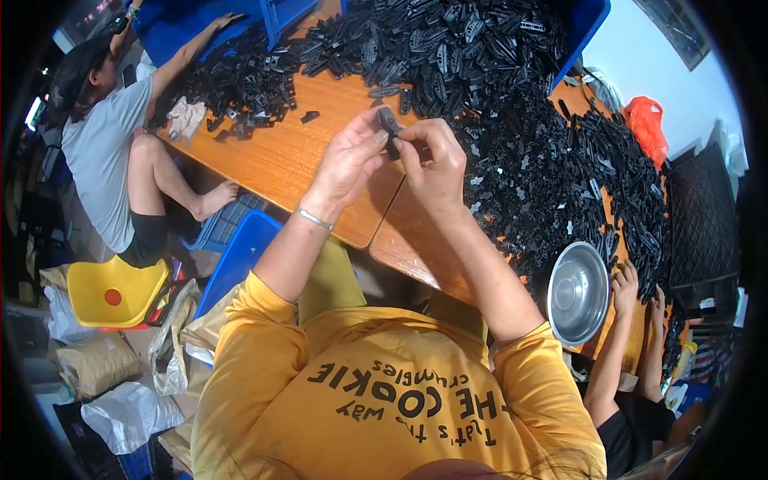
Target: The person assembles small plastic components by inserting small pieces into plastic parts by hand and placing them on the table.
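Above the wooden table (pixel 280 164), my left hand (pixel 352 156) grips a small black plastic part (pixel 389 122) between thumb and fingers. My right hand (pixel 434 160) pinches the lower end of the same part from the right side. Its exact kind cannot be made out, and my fingertips cover some of it. Beyond my hands lies a big heap of black plastic parts (pixel 448 56), many of them long and oval. Smaller black pieces (pixel 520 176) are spread to the right of my right hand.
A steel bowl (pixel 578 294) stands near the right table edge. Another person's hands (pixel 628 288) reach into parts at the far right. At left, a person in a grey shirt (pixel 108 152) reaches toward a blue bin (pixel 192 32). A yellow chair (pixel 112 292) and bags (pixel 100 364) stand lower left.
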A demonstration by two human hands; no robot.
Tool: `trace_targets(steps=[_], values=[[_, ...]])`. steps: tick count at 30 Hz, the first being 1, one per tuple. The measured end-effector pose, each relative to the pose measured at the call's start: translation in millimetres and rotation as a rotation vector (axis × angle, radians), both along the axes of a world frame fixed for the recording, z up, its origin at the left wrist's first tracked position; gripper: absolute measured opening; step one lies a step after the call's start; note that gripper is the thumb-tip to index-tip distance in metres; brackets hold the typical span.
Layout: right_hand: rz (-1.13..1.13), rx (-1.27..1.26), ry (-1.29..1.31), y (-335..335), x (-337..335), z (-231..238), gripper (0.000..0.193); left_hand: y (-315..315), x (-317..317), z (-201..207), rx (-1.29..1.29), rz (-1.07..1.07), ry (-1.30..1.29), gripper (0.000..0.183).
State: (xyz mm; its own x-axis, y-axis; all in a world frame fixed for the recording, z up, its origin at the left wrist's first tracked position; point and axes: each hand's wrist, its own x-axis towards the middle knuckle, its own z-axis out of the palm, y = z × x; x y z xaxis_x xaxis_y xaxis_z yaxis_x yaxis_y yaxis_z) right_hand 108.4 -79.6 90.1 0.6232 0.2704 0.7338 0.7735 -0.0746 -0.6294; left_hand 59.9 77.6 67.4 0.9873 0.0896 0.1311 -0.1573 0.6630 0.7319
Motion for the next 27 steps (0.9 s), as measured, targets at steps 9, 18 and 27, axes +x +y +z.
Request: trace_targets(steps=[9,18,27], values=[[0.008,-0.029,0.102,0,3,-20,0.013,-7,-8,-10,0.11,0.096,0.073,0.045],[0.036,-0.206,0.137,-12,-1,-24,0.014,-11,-15,-24,0.275,0.155,0.08,0.044],[0.054,-0.197,0.109,-18,-9,-25,0.02,-23,-26,-15,0.338,0.203,-0.012,0.045]])
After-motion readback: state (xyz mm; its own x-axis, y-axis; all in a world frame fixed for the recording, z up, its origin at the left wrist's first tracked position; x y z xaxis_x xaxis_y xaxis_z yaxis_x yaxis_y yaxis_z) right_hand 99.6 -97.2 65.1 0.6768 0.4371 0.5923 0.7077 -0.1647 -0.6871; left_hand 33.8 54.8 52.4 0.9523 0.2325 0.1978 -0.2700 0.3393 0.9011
